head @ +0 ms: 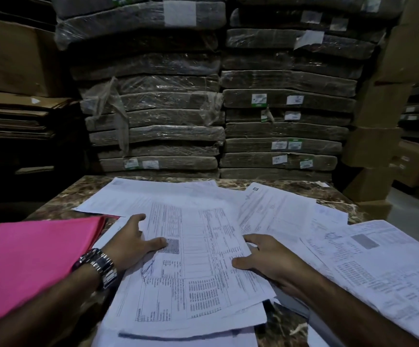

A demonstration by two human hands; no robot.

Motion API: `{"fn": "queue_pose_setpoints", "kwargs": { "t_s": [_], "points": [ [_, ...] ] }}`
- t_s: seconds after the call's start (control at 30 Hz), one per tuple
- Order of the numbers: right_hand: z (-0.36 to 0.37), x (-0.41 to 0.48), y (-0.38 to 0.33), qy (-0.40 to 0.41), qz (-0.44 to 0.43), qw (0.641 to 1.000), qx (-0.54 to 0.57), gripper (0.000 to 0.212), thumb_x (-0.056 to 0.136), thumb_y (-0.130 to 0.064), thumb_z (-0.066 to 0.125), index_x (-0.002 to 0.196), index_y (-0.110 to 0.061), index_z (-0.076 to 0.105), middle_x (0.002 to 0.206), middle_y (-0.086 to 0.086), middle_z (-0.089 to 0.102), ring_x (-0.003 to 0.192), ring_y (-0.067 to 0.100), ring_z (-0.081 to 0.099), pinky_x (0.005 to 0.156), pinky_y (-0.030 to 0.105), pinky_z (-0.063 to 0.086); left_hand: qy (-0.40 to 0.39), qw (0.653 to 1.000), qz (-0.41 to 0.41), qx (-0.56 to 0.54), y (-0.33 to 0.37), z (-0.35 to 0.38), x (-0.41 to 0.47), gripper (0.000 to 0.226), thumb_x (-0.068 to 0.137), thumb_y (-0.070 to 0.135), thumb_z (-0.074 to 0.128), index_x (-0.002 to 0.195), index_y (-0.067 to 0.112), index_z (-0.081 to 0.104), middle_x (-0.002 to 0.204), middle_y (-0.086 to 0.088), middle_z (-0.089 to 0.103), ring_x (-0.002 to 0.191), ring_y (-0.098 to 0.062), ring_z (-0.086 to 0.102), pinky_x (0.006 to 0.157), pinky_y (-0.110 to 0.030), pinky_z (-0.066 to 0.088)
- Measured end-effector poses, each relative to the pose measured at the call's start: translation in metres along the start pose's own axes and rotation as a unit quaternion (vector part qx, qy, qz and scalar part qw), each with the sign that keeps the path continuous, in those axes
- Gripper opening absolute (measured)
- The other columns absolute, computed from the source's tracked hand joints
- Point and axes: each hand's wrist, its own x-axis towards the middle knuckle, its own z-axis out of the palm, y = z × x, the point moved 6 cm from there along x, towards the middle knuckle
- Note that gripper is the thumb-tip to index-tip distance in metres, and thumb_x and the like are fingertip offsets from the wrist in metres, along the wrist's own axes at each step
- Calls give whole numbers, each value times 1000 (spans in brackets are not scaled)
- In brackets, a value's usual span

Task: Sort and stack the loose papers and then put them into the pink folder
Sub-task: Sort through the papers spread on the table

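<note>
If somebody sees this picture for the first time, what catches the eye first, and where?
The bright pink folder at the left stands out most in the dim room. Next come the white loose papers spread over the marble table, with the left hand and right hand touching the top sheet in the middle. Behind, plastic-wrapped bundles are stacked high.

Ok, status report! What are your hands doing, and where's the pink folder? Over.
Left hand flat on top sheet. Right hand at its right edge, thumb on top. Pink folder waits left. Loose papers spread, unstacked.
</note>
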Motion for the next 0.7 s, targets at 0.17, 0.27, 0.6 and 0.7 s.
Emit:
{"fn": "queue_pose_setpoints", "kwargs": {
  "t_s": [0.17,0.27,0.6,0.7],
  "points": [
    [11,-8,3,-23,15,995,-100,31,80,-5,74,109,-15,69,104,-4,73,86,7,69,65,15,54,-11,997,56,48,-1,-6,-15,64,81,28,72,135,21,39,123,4,61,93,-9,57,77,-18,48],
    [13,-13,5,-26,23,983,-179,33,80,-13,76,112,-15,71,106,-6,73,91,9,69,75,20,55,-3,989,86,123,5,-6,-23,64,84,29,68,139,19,36,130,2,57,94,-6,50,62,-3,36],
    [9,-18,-1,25,21,966,-255,25,79,-25,77,103,-18,74,90,-10,73,72,4,70,49,10,47,20,975,67,210,-1,-5,-24,57,89,42,58,134,11,39,131,-4,56,108,-18,55,79,-24,44],
    [10,-20,-4,52,0,957,-287,23,80,-28,75,100,-18,73,70,-14,64,59,0,60,41,6,35,19,976,47,212,-4,-4,-21,53,92,41,53,130,5,40,122,-10,57,91,-14,44,79,-28,39]
  ]
}}
